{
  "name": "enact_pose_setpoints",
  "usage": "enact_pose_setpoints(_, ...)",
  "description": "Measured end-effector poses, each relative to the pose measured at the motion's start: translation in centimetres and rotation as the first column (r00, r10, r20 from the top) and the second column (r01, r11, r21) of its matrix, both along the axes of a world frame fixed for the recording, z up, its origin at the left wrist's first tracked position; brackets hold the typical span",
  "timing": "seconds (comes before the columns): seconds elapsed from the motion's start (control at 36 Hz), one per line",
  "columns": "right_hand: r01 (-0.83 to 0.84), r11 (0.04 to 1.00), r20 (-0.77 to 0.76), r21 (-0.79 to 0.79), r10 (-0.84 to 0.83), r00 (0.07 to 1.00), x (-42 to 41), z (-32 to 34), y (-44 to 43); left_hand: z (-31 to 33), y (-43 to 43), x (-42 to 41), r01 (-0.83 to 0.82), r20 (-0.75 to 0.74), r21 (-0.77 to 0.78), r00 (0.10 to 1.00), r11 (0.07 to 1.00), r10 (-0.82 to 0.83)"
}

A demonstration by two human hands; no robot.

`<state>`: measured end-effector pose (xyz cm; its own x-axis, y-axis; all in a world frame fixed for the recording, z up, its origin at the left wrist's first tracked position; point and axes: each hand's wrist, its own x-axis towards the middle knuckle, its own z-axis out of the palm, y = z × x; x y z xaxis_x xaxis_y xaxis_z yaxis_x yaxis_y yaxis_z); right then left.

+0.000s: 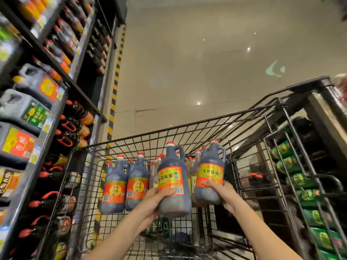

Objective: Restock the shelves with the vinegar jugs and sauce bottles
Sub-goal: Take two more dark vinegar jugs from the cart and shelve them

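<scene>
The left grip (157,201) is wrapped round the lower body of the near vinegar jug (173,182). Its thumb lies across the bottom edge of the red-and-yellow label, and it holds the jug upright with the red cap at the top. Just to the right, the right grip (223,194) clasps the second vinegar jug (210,173) low on its body in the same way, thumb on the label. The two held jugs sit close side by side over the wire cart (187,125); whether they touch I cannot tell. To the left of the left grip and beyond it, the spare jugs (113,186) stand upright as a pair inside the cart. Behind the held jugs, slimmer sauce bottles (194,164) show between them, too blurred to read. Well to the left of both grips, the shelves (50,117) carry rows of dark bottles and large grey canisters (35,83).
</scene>
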<state>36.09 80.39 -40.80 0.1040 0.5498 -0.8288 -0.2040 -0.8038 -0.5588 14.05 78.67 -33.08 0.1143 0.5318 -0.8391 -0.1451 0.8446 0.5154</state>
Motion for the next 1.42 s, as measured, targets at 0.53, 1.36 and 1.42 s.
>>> enact_pose_setpoints(0.53, -0.253, 0.847, -0.075, 0.467, 0.323, 0.943, -3.0, 12.7, -2.8, 8.6, -7.9, -3.2, -0.289, -0.085, 0.428, 0.931, 0.856, 0.356)
enact_pose_setpoints(1.36, -0.551, 0.193, 0.036, 0.812, 0.926, 0.377, -32.3, 29.2, -20.4, 24.1, -39.0, -21.6, -0.46, -0.079, 0.869, 0.237, 0.184, 0.968)
enact_pose_setpoints(1.42, -0.539, 0.149, 0.03, 0.829, 0.951, 0.308, -34.5, 30.1, -23.3, 24.9, -42.3, -23.1, -0.441, -0.093, 0.882, 0.178, 0.164, 0.98)
